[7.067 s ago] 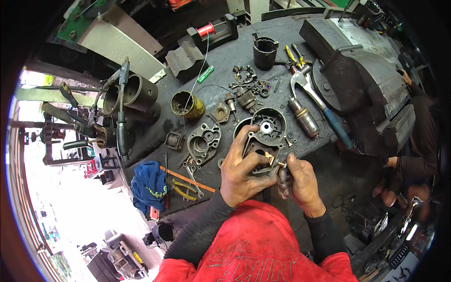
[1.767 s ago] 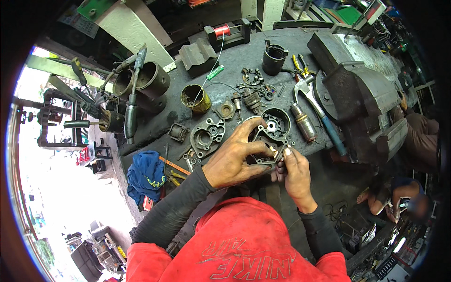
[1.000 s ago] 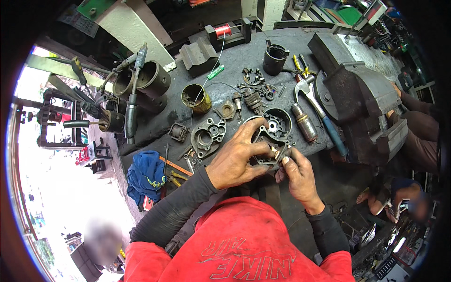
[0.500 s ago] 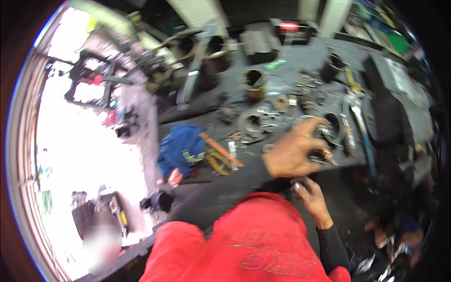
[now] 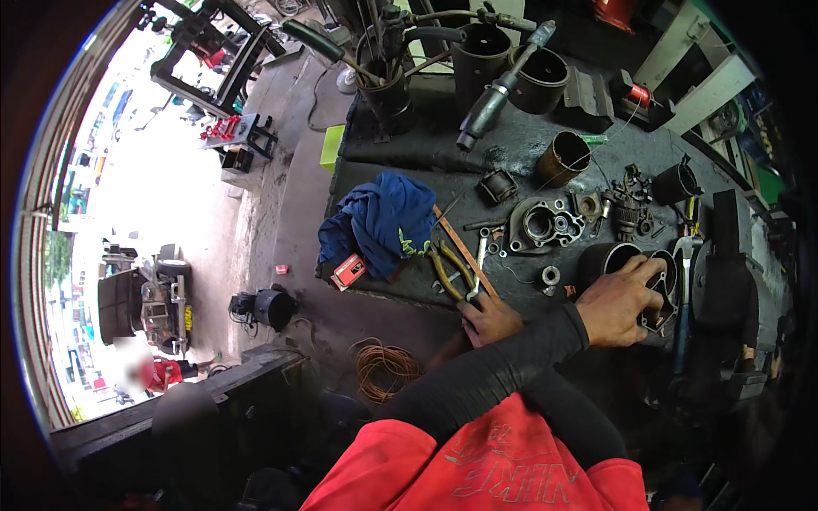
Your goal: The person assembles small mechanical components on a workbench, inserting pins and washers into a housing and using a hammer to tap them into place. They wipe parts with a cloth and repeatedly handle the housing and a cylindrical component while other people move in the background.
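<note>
My forearms cross, with the left over the right. My left hand (image 5: 622, 305) rests at the right on a ring-shaped metal housing (image 5: 671, 281), fingers curled over its rim and into its opening. My right hand (image 5: 492, 322) is at the bench's front edge, fingers bent by the jaws of yellow-handled pliers (image 5: 444, 266) and the lower end of an orange strip (image 5: 464, 249). What those fingers hold, if anything, is hidden. A silver wrench (image 5: 482, 248) lies just beyond. Farther back sits a grey metal casting (image 5: 545, 223), with a small metal ring (image 5: 550, 275) nearer me.
A blue cloth (image 5: 385, 213) and a small red box (image 5: 348, 272) lie left on the dark bench. Behind stand a rusty cylinder (image 5: 565, 159) and larger dark cylinders. A blue-handled hammer (image 5: 682, 298) lies right, near a big dark vise-like block (image 5: 737, 272). Coiled orange cable (image 5: 383, 368) is on the floor.
My right hand has moved left, from beside my left hand to the pliers and orange strip. My left hand stays at the housing. The view has swung left.
</note>
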`<state>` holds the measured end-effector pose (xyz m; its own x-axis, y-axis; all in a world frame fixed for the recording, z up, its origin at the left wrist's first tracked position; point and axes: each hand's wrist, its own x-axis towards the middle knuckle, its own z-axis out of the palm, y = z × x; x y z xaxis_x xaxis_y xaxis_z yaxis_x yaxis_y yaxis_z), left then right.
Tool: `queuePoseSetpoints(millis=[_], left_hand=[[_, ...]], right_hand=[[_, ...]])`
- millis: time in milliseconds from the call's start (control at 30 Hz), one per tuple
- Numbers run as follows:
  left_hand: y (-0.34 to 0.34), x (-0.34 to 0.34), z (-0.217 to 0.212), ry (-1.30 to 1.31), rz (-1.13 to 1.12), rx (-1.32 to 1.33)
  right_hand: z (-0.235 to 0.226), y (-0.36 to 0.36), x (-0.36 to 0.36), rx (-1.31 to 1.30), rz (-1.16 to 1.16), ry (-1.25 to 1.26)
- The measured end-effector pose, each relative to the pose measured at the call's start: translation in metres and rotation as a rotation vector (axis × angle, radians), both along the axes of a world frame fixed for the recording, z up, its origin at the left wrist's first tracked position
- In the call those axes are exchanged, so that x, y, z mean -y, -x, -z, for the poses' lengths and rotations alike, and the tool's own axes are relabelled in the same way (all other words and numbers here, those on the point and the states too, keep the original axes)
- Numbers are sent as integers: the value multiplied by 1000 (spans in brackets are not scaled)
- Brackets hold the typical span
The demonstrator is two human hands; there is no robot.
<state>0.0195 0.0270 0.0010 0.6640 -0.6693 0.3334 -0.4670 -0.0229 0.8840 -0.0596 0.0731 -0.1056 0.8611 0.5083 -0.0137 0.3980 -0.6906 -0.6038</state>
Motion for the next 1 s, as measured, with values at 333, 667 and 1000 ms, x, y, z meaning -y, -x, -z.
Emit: queuePoseSetpoints(millis=[333,667,1000], left_hand=[[0,0,3,-6,-21,20],[0,1,2,-18,-3,-14],[-2,2,4,16,11,-12]], right_hand=[[-6,-10,-53,444,-100,254],[7,-17,-55,490,-99,349],[-2,-20,-35,494,-256,277]])
